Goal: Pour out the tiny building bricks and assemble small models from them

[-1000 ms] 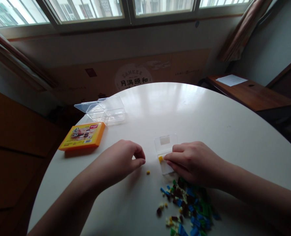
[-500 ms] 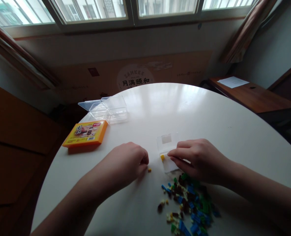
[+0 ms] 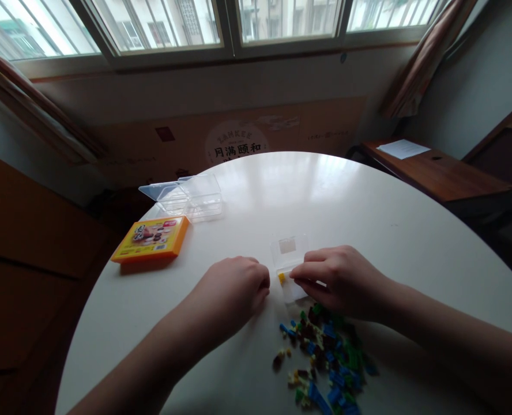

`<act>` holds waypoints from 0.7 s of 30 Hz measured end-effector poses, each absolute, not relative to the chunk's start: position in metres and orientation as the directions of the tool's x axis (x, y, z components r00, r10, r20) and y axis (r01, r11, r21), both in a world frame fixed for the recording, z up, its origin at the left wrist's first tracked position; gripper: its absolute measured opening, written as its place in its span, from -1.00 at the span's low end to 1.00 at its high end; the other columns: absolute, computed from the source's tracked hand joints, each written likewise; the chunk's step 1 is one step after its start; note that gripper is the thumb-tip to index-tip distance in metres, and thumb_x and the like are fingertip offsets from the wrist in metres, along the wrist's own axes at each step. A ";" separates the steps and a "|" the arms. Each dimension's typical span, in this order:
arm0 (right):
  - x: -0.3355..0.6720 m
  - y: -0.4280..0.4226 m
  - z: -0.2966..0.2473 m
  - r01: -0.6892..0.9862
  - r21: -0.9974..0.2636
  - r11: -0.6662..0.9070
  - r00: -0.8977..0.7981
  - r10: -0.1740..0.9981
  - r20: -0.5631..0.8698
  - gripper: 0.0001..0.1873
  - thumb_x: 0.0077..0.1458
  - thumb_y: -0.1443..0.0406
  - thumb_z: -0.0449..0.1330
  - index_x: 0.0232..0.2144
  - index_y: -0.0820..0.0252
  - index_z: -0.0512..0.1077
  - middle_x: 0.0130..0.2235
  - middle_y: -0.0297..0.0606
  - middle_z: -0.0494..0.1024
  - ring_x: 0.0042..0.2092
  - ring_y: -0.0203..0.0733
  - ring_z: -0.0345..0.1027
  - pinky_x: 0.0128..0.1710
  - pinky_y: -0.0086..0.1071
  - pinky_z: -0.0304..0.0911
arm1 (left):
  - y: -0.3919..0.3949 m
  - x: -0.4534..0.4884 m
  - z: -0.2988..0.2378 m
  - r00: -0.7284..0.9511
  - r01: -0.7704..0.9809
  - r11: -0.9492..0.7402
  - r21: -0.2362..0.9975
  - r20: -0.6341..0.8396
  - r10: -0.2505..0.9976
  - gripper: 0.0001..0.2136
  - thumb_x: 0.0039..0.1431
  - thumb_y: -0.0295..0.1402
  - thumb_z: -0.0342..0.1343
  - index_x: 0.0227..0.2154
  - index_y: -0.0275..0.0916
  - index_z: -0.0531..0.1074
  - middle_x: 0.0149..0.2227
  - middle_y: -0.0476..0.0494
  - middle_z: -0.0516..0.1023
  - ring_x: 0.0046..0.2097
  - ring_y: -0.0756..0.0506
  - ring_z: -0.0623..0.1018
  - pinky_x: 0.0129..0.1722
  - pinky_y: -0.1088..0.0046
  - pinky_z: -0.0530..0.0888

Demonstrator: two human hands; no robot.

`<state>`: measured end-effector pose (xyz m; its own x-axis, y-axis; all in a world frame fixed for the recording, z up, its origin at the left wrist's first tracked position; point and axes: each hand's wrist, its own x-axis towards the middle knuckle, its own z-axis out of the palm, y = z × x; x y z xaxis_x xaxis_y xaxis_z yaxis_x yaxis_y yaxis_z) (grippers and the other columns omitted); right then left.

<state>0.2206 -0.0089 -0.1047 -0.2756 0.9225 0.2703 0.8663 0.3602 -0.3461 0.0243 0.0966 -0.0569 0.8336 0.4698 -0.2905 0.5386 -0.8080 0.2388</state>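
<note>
A small clear plastic box (image 3: 289, 253) with its lid up lies on the round white table (image 3: 368, 207). One yellow brick (image 3: 282, 277) sits in its near corner. My right hand (image 3: 340, 279) rests on the box's right side, fingers pressed together on its rim. My left hand (image 3: 234, 294) is curled into a loose pinch just left of the box, knuckles up; what its fingertips hold is hidden. A heap of tiny blue, green, brown and yellow bricks (image 3: 323, 360) lies in front of my right hand.
An orange flat box (image 3: 152, 238) lies at the table's left edge, and behind it stands a larger clear box (image 3: 191, 196) with its lid open. A wooden side table with a sheet of paper (image 3: 402, 148) is at the right. A wall with windows stands behind.
My left hand slid right over the loose yellow brick on the table and closed; that brick no longer shows. The right hand stayed on the small box.
</note>
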 end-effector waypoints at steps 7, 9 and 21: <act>0.220 -0.009 -0.105 0.805 -0.419 0.420 -0.230 0.872 0.433 -0.84 0.24 0.29 0.15 -0.23 0.10 0.55 -0.31 -0.32 0.55 -0.36 -0.36 0.37 -0.39 -0.47 0.16 | 0.091 0.030 -0.057 0.812 0.537 -0.692 0.483 -0.074 0.578 -0.84 0.20 -0.30 0.12 -0.33 -0.17 0.60 -0.30 -0.10 0.63 -0.28 -0.12 0.55 -0.26 0.41 0.39; 0.220 -0.010 -0.104 0.774 -0.436 0.458 -0.218 0.841 0.495 -0.86 0.24 0.30 0.17 -0.24 0.12 0.55 -0.30 -0.31 0.55 -0.35 -0.37 0.37 -0.38 -0.48 0.19 | 0.088 0.032 -0.056 0.799 0.531 -0.639 0.557 -0.077 0.597 -0.85 0.19 -0.28 0.13 -0.34 -0.18 0.59 -0.33 -0.09 0.63 -0.31 -0.11 0.56 -0.28 0.43 0.40; 0.220 -0.013 -0.098 0.658 -0.446 0.607 -0.190 0.707 0.681 -0.83 0.16 0.39 0.26 -0.16 0.16 0.54 -0.29 -0.30 0.57 -0.34 -0.39 0.43 -0.39 -0.51 0.29 | 0.088 0.035 -0.057 0.801 0.409 -0.162 0.898 -0.268 0.536 -0.85 0.12 -0.28 0.24 -0.34 -0.27 0.55 -0.59 0.05 0.49 -0.55 0.06 0.41 -0.55 0.59 0.28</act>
